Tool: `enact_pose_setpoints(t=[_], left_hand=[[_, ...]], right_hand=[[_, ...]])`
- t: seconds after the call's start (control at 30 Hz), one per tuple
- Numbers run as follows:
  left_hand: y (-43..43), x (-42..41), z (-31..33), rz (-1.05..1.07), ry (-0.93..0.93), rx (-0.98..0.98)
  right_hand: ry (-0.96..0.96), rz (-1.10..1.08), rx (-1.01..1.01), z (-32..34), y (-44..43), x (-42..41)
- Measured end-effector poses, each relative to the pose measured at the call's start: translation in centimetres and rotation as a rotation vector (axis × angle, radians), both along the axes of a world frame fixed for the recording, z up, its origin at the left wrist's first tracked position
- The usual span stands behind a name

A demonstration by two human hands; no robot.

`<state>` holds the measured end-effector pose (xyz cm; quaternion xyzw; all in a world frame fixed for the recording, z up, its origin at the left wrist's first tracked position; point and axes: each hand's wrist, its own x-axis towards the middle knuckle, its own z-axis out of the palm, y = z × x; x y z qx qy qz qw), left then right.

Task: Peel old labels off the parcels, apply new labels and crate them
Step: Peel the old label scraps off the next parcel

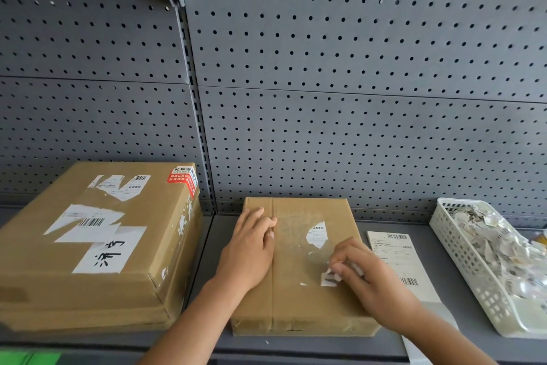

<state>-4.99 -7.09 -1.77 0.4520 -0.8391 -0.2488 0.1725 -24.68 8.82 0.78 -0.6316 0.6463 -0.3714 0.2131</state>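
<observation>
Large cardboard box [35, 261], torn labels on top, left of left hand [251, 249]. Smaller parcel [296, 299] under both hands. White mesh basket [470, 273], right of right hand [373, 278], full of torn label scraps [497, 240]. Barcode label sheet [396, 249] just beside right hand. Left hand flat, pressing parcel. Right fingers pinch peeled label piece [328, 278].

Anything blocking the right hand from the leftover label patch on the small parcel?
Nothing visible. The patch lies bare on top of the parcel, just beyond the right hand, which pinches a torn scrap. The left hand lies flat on the other side, clear of it.
</observation>
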Motion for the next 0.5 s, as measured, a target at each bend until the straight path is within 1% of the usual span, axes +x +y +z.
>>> enact_pose_setpoints(t=[0.13,0.23,0.27,0.37,0.5], left_hand=[[0.0,0.1,0.0,0.000,-0.003,0.005],[0.0,0.1,0.0,-0.003,-0.003,0.006],[0.0,0.1,0.0,-0.005,-0.005,0.006],[0.0,0.0,0.0,-0.010,-0.012,0.009],[0.1,0.0,0.1,-0.010,-0.013,0.006]], right_hand=[[-0.309,-0.144,0.060,0.8,1.2,-0.9],[-0.514,-0.190,0.055,1.8,1.8,-0.8],[-0.540,-0.205,0.044,2.0,1.9,-0.8],[-0.483,-0.286,-0.022,2.6,1.7,-1.0],[-0.550,-0.331,-0.021,3.4,0.7,-1.2]])
